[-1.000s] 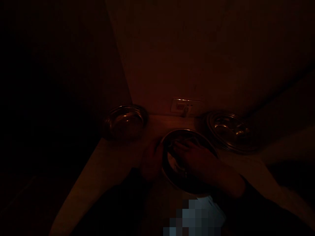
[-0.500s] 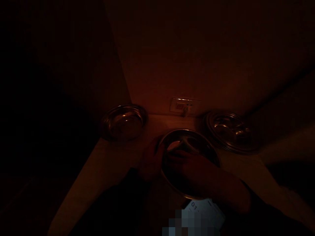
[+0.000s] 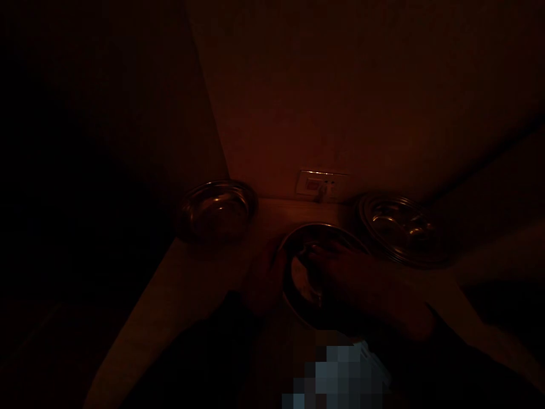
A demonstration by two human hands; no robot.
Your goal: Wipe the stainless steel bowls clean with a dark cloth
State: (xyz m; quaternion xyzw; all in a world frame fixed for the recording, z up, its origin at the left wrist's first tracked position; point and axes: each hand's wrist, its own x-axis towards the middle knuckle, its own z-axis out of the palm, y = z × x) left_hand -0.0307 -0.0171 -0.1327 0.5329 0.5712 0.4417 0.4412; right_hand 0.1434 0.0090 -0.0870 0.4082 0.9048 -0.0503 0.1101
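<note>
The scene is very dark. A round steel plate with compartments [image 3: 298,241] sits in front of me on a pale counter [image 3: 200,284]. My left hand [image 3: 264,278] grips the plate's left rim. My right hand [image 3: 361,284] lies inside the plate, fingers bent and pressed down on its surface, with something pale [image 3: 300,281] beside the fingertips. I cannot make out what that pale thing is.
A steel dish [image 3: 217,210] stands at the back left of the counter. Stacked steel compartment plates [image 3: 400,227] stand at the back right. A wall socket [image 3: 321,184] with a plug is on the wall behind. A pale card hangs below my chest.
My right hand has slid from the near part of the plate up and to the right, and the pale patch at the plate's left shows again. The left hand stayed on the rim.
</note>
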